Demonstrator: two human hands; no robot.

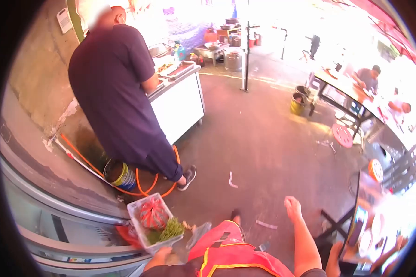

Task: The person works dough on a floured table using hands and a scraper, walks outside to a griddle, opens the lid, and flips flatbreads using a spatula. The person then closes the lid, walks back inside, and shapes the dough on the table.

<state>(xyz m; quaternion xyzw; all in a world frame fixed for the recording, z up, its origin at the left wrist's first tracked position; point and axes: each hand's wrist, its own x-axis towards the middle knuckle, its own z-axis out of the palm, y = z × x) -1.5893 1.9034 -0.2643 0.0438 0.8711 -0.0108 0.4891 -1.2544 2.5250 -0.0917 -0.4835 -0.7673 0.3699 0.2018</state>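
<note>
A white plastic crate [133,213] at lower left holds a red-and-white striped plastic bag [153,214] and a bunch of leafy greens [172,229]. My left hand [162,255] is at the crate's near edge. Its fingers are hidden, so I cannot tell whether it grips the rim or only lies beside it. My right hand [293,208] hangs in front of me above the floor with its fingers curled in and nothing visible in them. Between my arms shows my red apron [245,258] with yellow trim.
A person in dark clothes [111,87] stands at a white counter [180,104] with food trays. An orange hose [157,182] and a bucket [120,174] lie by the wall. Glass-fronted cabinet [78,231] at left. Tables with seated people are on the right; paper scraps [266,225] litter the floor.
</note>
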